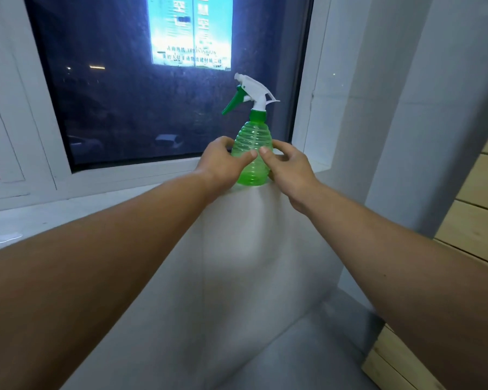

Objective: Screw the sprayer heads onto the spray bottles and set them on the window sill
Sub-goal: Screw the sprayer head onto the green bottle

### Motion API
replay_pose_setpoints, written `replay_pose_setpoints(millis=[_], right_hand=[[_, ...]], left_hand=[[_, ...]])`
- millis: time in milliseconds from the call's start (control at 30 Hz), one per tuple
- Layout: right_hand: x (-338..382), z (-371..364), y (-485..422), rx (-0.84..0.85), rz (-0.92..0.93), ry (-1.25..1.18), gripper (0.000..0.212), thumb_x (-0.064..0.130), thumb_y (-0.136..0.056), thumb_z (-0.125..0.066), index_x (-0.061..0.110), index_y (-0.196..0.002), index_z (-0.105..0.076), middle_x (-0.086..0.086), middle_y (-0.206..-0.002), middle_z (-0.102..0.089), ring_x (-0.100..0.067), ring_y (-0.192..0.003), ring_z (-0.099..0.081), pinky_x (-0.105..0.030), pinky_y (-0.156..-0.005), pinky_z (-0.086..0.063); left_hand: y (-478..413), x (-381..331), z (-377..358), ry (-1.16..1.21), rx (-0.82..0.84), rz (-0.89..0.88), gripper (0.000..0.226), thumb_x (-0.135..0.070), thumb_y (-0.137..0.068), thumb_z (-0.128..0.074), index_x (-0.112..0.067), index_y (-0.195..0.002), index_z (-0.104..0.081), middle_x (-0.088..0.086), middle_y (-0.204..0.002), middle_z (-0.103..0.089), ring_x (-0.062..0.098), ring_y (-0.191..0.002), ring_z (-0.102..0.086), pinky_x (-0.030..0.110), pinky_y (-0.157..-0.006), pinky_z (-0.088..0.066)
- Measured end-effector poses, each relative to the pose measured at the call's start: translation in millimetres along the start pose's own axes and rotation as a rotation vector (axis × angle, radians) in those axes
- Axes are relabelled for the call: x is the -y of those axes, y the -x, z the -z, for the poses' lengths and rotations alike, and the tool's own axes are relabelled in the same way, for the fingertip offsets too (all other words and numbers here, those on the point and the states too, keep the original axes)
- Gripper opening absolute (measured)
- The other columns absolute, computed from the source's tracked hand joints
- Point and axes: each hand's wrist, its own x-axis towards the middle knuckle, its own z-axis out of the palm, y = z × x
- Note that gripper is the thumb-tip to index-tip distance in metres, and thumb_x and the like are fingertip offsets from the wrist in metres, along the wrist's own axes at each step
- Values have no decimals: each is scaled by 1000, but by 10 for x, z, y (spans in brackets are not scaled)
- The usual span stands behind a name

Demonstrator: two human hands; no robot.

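Observation:
A clear green ribbed spray bottle (252,142) stands upright on the grey window sill (96,204), close to the right end of the window. A white sprayer head (255,90) with a green trigger and green collar sits on its neck, nozzle pointing left. My left hand (221,164) wraps the bottle's left side, thumb across the front. My right hand (289,170) holds the right side, thumb touching the front. Both thumbs nearly meet on the bottle's belly.
A dark window pane (152,108) with a lit poster behind it rises just beyond the bottle. The white window frame (312,108) and a grey wall stand to the right. A wooden slatted piece (479,220) fills the far right edge. A small wet patch (4,237) lies on the sill at left.

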Motion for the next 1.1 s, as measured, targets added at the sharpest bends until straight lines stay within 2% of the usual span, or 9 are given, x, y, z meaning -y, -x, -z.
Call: replay_pose_setpoints(millis=[167, 300, 400, 500, 567, 700, 833, 933, 1100], right_hand=[[-63, -39, -83, -1, 19, 25, 36, 27, -94, -64, 15, -127, -63, -7, -97, -78, -18, -85, -76, -30, -82, -60], [-71, -67, -112, -1, 27, 59, 43, 30, -94, -62, 15, -134, -58, -3, -96, -77, -5, -72, -72, -15, -66, -53], [-84, -52, -100, -31, -1, 108, 62, 40, -91, -64, 17, -145, -46, -5, -119, -70, -9, -96, -69, -19, -81, -52], [-90, 28, 55, -78, -11, 136, 57, 43, -90, -64, 18, -140, -51, -6, -127, -64, -15, -111, -63, -26, -94, -49], [-119, 108, 236, -122, -25, 127, 49, 41, -91, -63, 17, -133, -56, -4, -120, -66, -16, -105, -65, -27, -91, -52], [-357, 319, 780, -131, -112, 114, 32, 34, -91, -66, 15, -117, -62, -5, -106, -69, -20, -95, -69, -41, -88, -57], [-895, 570, 1557, -69, -303, 175, 22, 22, -93, -65, 5, -107, -65, -13, -92, -66, -23, -84, -65, -40, -79, -54], [-1376, 751, 2046, -38, -453, 269, 13, 23, -90, -68, 10, -93, -69, -9, -86, -69, -23, -81, -67, -41, -81, -56], [-2359, 994, 2951, 14, -783, 415, 23, 32, -87, -71, 12, -97, -70, -12, -94, -72, -30, -91, -70, -45, -83, -57]], left_hand=[[-70, 73, -7, -11, -23, 10, 37, -35, -86, -78, -18, -113, -59, 9, -113, -74, 25, -101, -73, 46, -98, -57], [-97, 65, -5, -55, -34, 13, 46, -38, -88, -76, -13, -123, -59, 3, -113, -70, 24, -105, -71, 44, -99, -56], [-55, 35, 0, -112, -56, 36, 71, -43, -89, -74, -6, -143, -46, 4, -129, -59, 24, -123, -60, 34, -102, -47], [114, 6, 32, -134, -101, -6, 79, -46, -87, -75, -6, -146, -41, 9, -137, -57, 24, -126, -58, 35, -103, -47], [334, -1, 49, -120, -146, -82, 72, -46, -87, -75, -11, -143, -46, 8, -134, -58, 20, -119, -59, 34, -102, -49], [968, 198, -59, 64, -111, -144, 32, -33, -89, -75, -18, -112, -60, -2, -94, -62, 8, -81, -59, 14, -73, -48], [1602, 869, -420, 107, 89, 114, 22, -27, -92, -73, -13, -107, -64, -2, -85, -57, 9, -71, -54, 6, -59, -43], [2015, 1459, -669, 82, 183, 332, 18, -22, -94, -70, -12, -106, -60, 0, -85, -55, 10, -69, -52, 7, -54, -41], [2901, 2483, -1189, -102, 451, 734, 49, -38, -89, -74, -7, -122, -54, 8, -103, -60, 17, -82, -60, 24, -63, -45]])
